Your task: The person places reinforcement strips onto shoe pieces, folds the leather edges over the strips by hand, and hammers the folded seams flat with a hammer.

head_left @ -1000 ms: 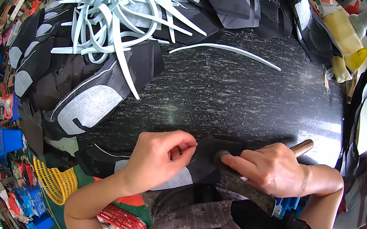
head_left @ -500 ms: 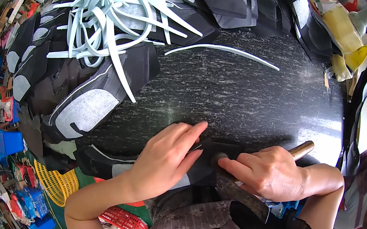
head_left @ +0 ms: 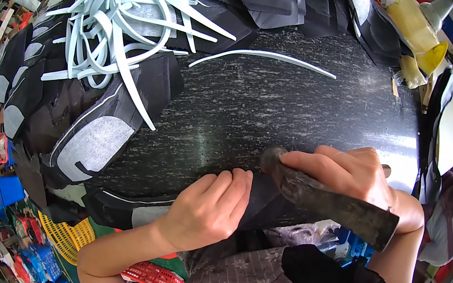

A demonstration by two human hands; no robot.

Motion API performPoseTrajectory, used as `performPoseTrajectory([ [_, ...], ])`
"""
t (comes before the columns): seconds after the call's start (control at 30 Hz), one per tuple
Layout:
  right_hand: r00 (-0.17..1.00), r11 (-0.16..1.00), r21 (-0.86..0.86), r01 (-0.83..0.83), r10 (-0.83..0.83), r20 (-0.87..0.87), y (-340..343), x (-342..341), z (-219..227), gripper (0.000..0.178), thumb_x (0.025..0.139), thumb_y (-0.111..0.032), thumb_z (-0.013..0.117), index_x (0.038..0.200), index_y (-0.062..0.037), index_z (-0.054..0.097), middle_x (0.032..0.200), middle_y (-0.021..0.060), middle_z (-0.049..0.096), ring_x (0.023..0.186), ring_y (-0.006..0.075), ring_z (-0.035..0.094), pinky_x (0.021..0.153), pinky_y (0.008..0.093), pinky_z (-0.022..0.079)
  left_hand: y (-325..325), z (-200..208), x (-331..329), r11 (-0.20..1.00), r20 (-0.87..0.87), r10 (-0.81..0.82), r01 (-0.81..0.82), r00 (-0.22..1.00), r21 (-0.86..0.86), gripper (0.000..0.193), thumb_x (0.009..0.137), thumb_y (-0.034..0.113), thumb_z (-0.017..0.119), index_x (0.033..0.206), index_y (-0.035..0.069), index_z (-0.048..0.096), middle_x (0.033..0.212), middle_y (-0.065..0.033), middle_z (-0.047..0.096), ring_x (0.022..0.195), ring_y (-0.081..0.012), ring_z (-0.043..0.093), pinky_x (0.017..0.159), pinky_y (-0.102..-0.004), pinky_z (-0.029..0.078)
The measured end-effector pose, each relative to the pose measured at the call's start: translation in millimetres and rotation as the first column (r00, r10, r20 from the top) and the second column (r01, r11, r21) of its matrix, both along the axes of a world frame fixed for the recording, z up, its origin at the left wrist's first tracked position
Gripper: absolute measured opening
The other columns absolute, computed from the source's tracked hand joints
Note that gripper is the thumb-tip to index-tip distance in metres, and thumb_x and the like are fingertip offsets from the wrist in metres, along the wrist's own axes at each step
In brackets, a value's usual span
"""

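Note:
My right hand (head_left: 352,171) is closed round a hammer (head_left: 344,210) with a worn, dark metal head. Its round face hangs just above the near part of the table; most of the handle is hidden behind my fist. Close to it, my left hand (head_left: 205,211) has its fingers pressed together on a black shoe-upper-like piece (head_left: 260,195) along the near table edge; the thumb is hidden. That piece carries a pale backing patch (head_left: 148,217) and a thin white edge line left of my hand.
The dark streaked table (head_left: 277,108) bears a tangled heap of pale blue strips (head_left: 122,17) and one loose strip (head_left: 264,55). Stacked black pieces (head_left: 101,144) line the left and far sides. A yellow container (head_left: 413,29) stands far right. A yellow basket (head_left: 65,237) sits below left.
The hammer head has risen and swung round into fuller view, lifted by my right hand. My left fingers have moved down and drawn together over the black piece. The whole view has shifted slightly.

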State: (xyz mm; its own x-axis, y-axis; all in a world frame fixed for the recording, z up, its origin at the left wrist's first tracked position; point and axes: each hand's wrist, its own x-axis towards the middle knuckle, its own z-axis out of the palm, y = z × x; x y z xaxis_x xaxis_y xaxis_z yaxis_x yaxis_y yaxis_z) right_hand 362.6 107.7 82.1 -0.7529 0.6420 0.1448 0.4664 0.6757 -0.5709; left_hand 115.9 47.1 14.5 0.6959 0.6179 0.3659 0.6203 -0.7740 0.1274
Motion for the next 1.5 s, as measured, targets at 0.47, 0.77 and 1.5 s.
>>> performPoseTrajectory([
  [0.47, 0.983, 0.987, -0.137, -0.078, 0.099, 0.152, -4, -7, -17, 0.042, 0.085, -0.02, 0.065, 0.124, -0.0044, 0.058, 0.08, 0.0086, 0.061, 0.068, 0.0286, 0.069, 0.055, 0.0409, 0.054, 3, -1, -15, 0.96, 0.25, 0.077, -0.005, 0.965, -0.279, 0.03, 0.072, 0.006, 0.067, 0.1, -0.003, 0.069, 0.098, -0.0103, 0.064, 0.086, -0.0242, 0.064, 0.071, -0.0357, 0.055],
  [0.77, 0.978, 0.986, 0.029, -0.167, 0.161, 0.133, 3, -19, -20, 0.041, 0.084, -0.018, 0.068, 0.121, -0.0044, 0.059, 0.077, 0.0042, 0.058, 0.06, 0.0212, 0.067, 0.044, 0.0366, 0.05, -13, 8, -2, 0.993, -0.227, -0.078, 0.096, 0.971, 0.071, 0.027, 0.074, 0.011, 0.067, 0.092, -0.01, 0.07, 0.096, -0.0186, 0.068, 0.09, -0.0289, 0.063, 0.083, -0.0355, 0.055],
  [1.5, 0.929, 0.936, 0.044, -0.348, 0.339, 0.151, -4, -41, -21, 0.036, 0.082, -0.021, 0.072, 0.111, -0.0061, 0.06, 0.068, 0.0029, 0.054, 0.056, 0.0189, 0.064, 0.042, 0.0339, 0.049, -20, 4, -41, 0.969, 0.193, 0.046, 0.003, 0.98, -0.248, 0.017, 0.076, 0.002, 0.071, 0.092, -0.002, 0.069, 0.091, -0.0091, 0.061, 0.076, -0.0234, 0.062, 0.065, -0.035, 0.053],
])
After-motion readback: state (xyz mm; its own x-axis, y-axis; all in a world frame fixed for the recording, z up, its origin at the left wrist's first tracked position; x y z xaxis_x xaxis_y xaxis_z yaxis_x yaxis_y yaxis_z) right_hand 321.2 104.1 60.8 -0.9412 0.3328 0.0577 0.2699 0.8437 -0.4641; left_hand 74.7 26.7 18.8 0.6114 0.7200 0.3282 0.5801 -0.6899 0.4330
